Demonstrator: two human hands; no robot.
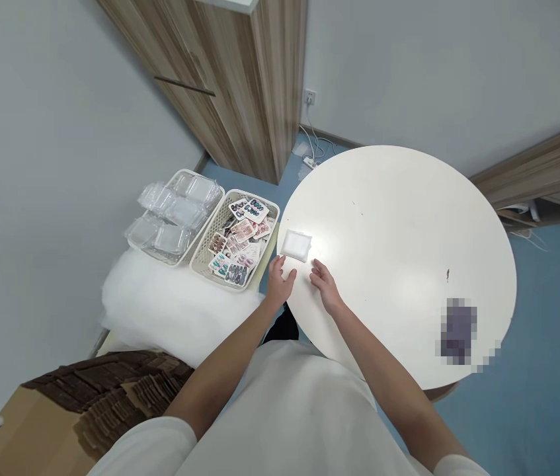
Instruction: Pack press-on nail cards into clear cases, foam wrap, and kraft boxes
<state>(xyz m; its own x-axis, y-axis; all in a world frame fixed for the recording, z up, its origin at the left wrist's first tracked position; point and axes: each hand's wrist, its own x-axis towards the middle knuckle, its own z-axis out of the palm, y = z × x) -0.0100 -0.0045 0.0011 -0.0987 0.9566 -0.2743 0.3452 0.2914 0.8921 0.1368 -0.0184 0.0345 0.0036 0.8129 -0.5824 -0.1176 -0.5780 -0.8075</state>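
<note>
Right, closest in, at the lower left, an open cardboard carton [26, 436] holds brown folded pieces [111, 396] packed in rows. Up to the hands now: the left hand [278, 284] has its grip open, thumb spread from the fingers, nothing in it, fingertips right by the near edge of a small white-filled packet [297, 245]; whether they touch it, I can't tell. The right hand [326, 284] is empty too, fingers loosely bent, just off the packet's near right corner. That packet lies flat near the left edge of the round white tabletop [383, 218], its white filling in place by the look of it, though whether it's shut isn't clear. One packet out, then, and plenty of stock unused: a thick heap of fluffy white padding [160, 301] off to the left, and beyond it two white baskets. The right basket [217, 280] is well filled with cards [243, 231] bearing rows of coloured, nail-shaped pieces; the left basket [201, 231] is heaped with clear plastic containers [173, 239]. Farthest back stands a wood-grain cabinet [240, 86], with a wall socket [310, 97] beside it.
</note>
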